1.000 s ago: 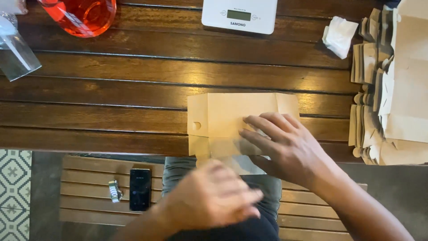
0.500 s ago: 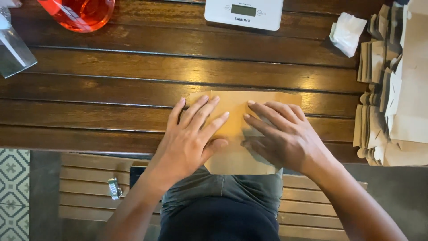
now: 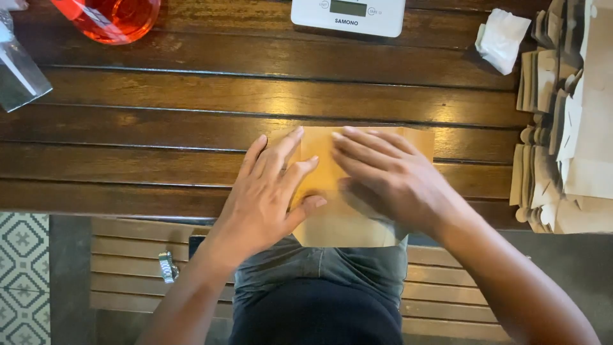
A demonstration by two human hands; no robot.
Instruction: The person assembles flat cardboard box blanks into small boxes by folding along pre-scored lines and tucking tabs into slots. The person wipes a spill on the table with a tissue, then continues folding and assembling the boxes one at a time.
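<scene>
A brown paper sheet (image 3: 332, 223) lies folded at the near edge of the dark wooden table (image 3: 191, 115), its lower part hanging over the edge above my lap. My left hand (image 3: 265, 191) rests flat on the paper's left side with fingers spread. My right hand (image 3: 389, 179) presses flat on the paper's right side, fingers pointing left and almost meeting the left hand's fingertips. Neither hand grips anything.
A stack of folded brown paper bags (image 3: 562, 128) fills the right edge. A white kitchen scale (image 3: 348, 14) and a crumpled white tissue (image 3: 501, 38) sit at the far side, a red container (image 3: 112, 16) and a clear bag (image 3: 19, 70) at far left. A bench with a wristwatch (image 3: 167, 267) is below.
My left hand came up from my lap and landed flat on the paper. Both hands now press it, and the right hand has slid slightly left.
</scene>
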